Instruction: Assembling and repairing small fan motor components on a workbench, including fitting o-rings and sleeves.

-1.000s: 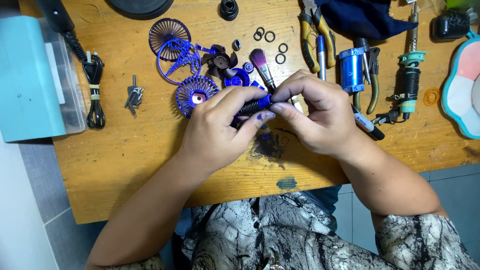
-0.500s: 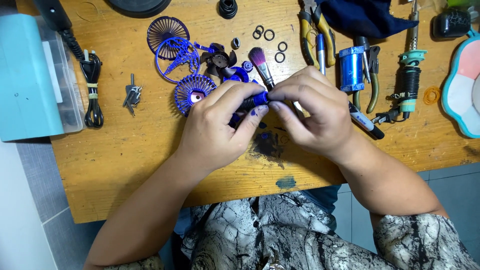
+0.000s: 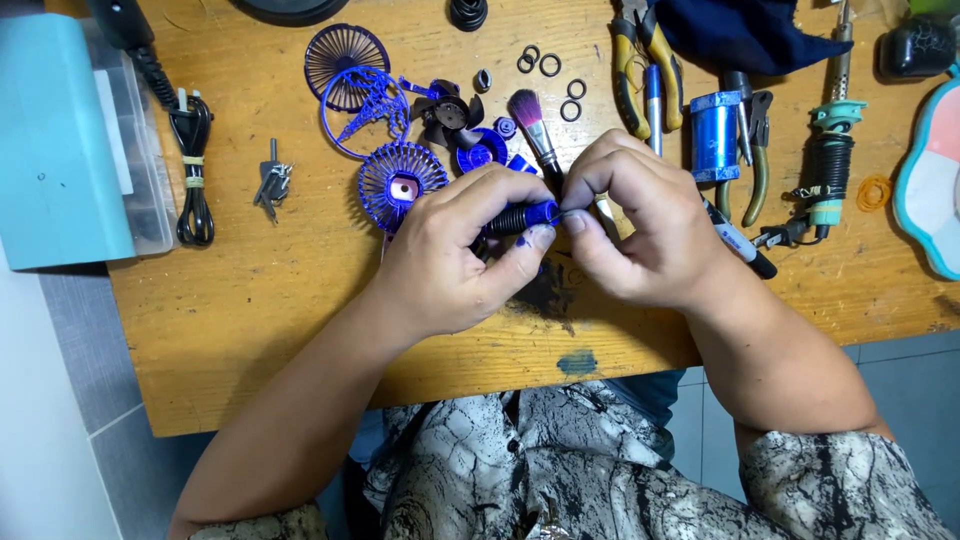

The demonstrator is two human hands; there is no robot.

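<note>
I am holding a small blue cylindrical part with dark ribbing in my left hand, my fingers curling shut around it and my thumb pressing it from below. The part is hovering just above the wooden bench, in front of my chest and over a dark stain in the wood. My right hand is closing in on the part's right end, with thumb and forefinger pinching tight at its tip; whether something tiny is sitting between those fingertips I cannot tell.

Just beyond my left hand a round blue fan grille is lying flat, and farther back a second grille and a blue wire guard are resting beside a dark fan blade. A small brush with a pinkish tuft is lying between my hands and the black rubber rings. To the right of my right hand are a blue cylinder, yellow-handled pliers, a marker pen and a soldering iron. At the far left a coiled black cable and a small metal piece are lying near a light blue box.
</note>
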